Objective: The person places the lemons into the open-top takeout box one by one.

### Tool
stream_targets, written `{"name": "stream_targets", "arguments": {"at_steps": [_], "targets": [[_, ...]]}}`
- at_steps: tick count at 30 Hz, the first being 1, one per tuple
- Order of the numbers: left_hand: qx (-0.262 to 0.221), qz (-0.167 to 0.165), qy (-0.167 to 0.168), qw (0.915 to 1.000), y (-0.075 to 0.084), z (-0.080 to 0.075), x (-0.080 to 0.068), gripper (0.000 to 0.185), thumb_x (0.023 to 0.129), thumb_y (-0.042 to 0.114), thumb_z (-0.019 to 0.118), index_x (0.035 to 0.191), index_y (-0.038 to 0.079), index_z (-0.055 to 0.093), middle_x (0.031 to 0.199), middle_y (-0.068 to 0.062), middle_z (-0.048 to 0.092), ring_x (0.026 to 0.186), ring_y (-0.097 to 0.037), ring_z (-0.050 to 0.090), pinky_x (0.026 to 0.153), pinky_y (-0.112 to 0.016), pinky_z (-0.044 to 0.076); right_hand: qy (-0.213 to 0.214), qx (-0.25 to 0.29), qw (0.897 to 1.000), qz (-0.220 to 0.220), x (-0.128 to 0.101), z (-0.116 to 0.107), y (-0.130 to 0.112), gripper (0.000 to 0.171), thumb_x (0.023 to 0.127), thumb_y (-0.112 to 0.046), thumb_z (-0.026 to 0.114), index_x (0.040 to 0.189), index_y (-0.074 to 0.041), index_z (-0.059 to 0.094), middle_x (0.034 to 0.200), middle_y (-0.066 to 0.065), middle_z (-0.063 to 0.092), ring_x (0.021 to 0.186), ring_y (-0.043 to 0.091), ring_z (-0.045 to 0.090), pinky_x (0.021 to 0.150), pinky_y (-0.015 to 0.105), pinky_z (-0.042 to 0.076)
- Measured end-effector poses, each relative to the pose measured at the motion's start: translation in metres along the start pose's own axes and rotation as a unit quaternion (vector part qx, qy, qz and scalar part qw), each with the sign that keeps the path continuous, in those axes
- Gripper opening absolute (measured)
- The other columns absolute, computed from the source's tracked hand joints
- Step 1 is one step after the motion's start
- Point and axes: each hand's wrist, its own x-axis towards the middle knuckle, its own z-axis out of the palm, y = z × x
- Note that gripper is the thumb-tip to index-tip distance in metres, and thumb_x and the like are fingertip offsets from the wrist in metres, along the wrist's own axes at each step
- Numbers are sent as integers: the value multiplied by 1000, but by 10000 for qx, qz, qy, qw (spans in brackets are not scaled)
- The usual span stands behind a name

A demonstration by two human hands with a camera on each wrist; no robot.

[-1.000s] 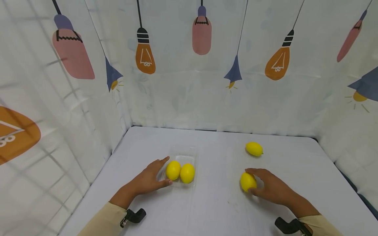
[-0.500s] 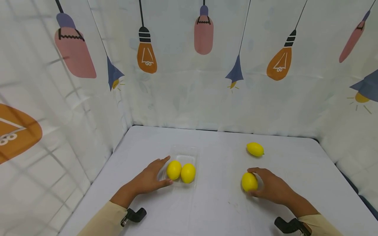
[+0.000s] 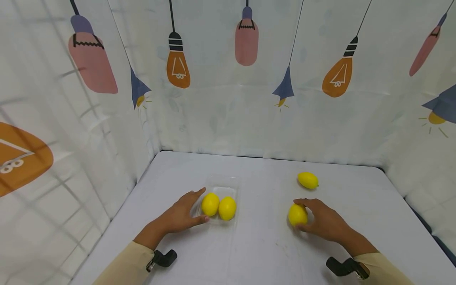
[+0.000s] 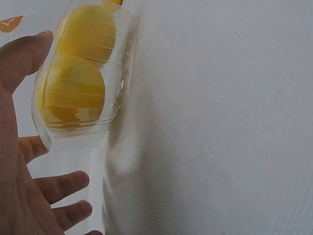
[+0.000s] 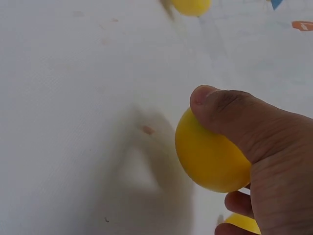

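My right hand (image 3: 325, 221) grips a yellow lemon (image 3: 297, 214) between thumb and fingers; the right wrist view shows the thumb across the lemon (image 5: 210, 152), with a shadow on the cloth beside it. On the left, a clear plastic container (image 3: 226, 192) holds two lemons side by side, a left one (image 3: 210, 205) and a right one (image 3: 227, 208). My left hand (image 3: 181, 215) is at the container's left side, fingers spread. Up close in the left wrist view, its thumb and one fingertip are right at the clear wall (image 4: 112, 115), and the other fingers extend free.
Another lemon (image 3: 308, 180) lies farther back on the right, beyond my right hand. A white cloth covers the table (image 3: 263, 245). Behind it hangs a white curtain (image 3: 221, 118) printed with lamps and bulbs, and it continues along both sides.
The right hand has shifted slightly left and away from me with the lemon in its grip. The left hand and the container hold their place, apart from a small camera shift.
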Motion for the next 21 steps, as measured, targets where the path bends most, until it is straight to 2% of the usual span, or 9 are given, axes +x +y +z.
{"name": "stream_targets", "arguments": {"at_steps": [4, 9, 21], "targets": [[-52, 34, 6, 10000, 0, 0, 0, 101, 85, 67, 71, 164, 23, 26, 164, -16, 32, 150, -43, 24, 115, -68, 25, 55, 64, 10000, -7, 5, -2, -4, 80, 76, -52, 88, 145, -22, 58, 139, 6, 59, 125, 33, 57, 97, 59, 50], [-105, 98, 17, 9999, 0, -1, -1, 100, 86, 65, 72, 164, 22, 27, 164, -15, 32, 151, -43, 23, 116, -68, 24, 74, 188, 9998, -51, 12, -4, -9, 82, 77, -56, 85, 146, -22, 58, 141, 9, 58, 114, 32, 61, 89, 54, 55], [-96, 117, 15, 9999, 0, -1, -2, 100, 86, 67, 70, 164, 23, 27, 164, -15, 32, 151, -43, 22, 116, -68, 24, 181, 258, 9989, -351, 30, -7, -22, 80, 78, -51, 87, 146, -21, 58, 143, 4, 58, 113, 28, 62, 88, 49, 56]]}}
